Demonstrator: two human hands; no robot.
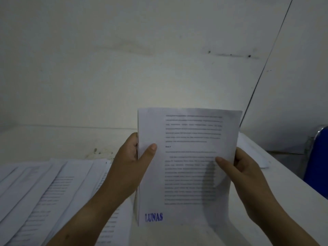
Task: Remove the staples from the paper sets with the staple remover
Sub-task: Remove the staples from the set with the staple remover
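Pale walls back the white counter [291,196], where loose printed sheets [53,189] fan out at left; above it we hold a paper set [188,157] upright, left hand [129,162] and right hand [245,167] pinching its side edges

Both forearms bare, coming in from the lower edge and angled toward each other. My left hand [130,158] grips the left edge of the paper set [191,174], thumb [148,152] flat across the front, fingers behind, mostly hidden. My right hand [245,168] grips the right edge, its thumb on the front pointing left, fingers wrapped behind. Left hand sits a little higher.
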